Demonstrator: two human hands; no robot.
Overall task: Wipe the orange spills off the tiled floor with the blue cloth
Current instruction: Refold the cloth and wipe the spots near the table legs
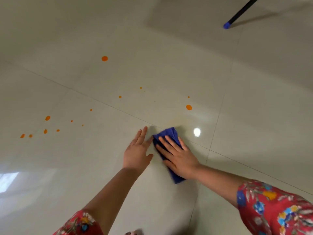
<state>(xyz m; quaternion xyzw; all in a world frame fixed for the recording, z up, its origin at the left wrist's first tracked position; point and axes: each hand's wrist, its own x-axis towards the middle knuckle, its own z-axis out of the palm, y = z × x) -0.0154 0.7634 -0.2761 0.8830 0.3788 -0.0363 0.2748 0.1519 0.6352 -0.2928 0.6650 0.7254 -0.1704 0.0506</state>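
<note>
Your right hand (177,158) lies palm down on the blue cloth (169,134). Its fingers are straight and spread apart, pressing the cloth flat to the tiled floor (254,99) and not curled round it. The cloth is bunched. One end shows beyond your fingertips and the other pokes out under the heel of your hand. It sits just short of a grout line crossing.

Your left hand (137,150) rests flat on the tile just beside the cloth's left edge, with the fingers straight and close together and the thumb out to the side. You cannot tell whether it touches the cloth.

No orange shows under or against the cloth. The nearest orange spill (189,107) is a round drop beyond the cloth and slightly right, with a tiny speck (188,97) past it. The largest far drop (104,58) lies well apart, up and to the left. A cluster of drops (45,131) sits far left, with small dots (120,96) trailing between the cluster and the cloth.

Red floral sleeves (274,207) cover both upper arms. A bright light reflection (197,132) glares on the tile right of the cloth. A black pole with a blue tip (227,25) touches the floor at the upper right.
</note>
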